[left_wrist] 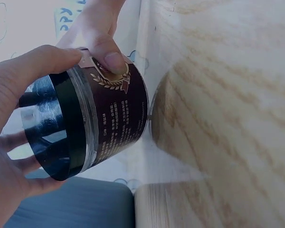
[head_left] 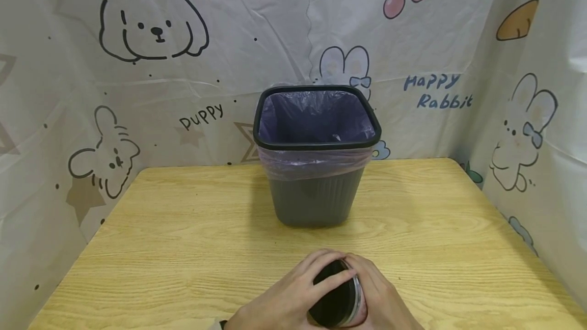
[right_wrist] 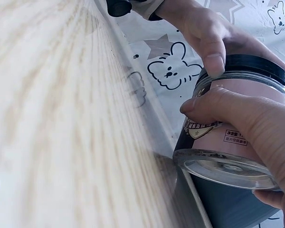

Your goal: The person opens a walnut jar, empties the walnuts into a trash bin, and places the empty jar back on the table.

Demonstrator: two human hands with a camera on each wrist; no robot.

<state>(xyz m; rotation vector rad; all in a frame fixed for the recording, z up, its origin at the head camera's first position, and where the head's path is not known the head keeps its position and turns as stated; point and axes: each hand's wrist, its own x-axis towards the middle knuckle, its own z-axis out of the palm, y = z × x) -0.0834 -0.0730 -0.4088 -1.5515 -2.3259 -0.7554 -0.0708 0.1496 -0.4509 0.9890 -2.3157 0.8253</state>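
Both hands hold a clear plastic jar (head_left: 359, 311) with a black screw lid (head_left: 337, 297), near the front of the table. My left hand (head_left: 286, 294) grips the lid, with its fingers spread over the top and round the rim. Wrapped round the jar's body is my right hand (head_left: 384, 297), its thumb lying across the label in the right wrist view. The label (left_wrist: 116, 114) is dark brown with white print on one side and pink (right_wrist: 256, 92) on another. In the left wrist view the jar's base is close over the tabletop.
A grey trash bin (head_left: 316, 197) with a black rim and a purple liner bag (head_left: 316, 164) stands at the back middle of the wood-grain table (head_left: 183, 238). White cloth (head_left: 257, 65) printed with cartoon animals hangs behind it and on both sides.
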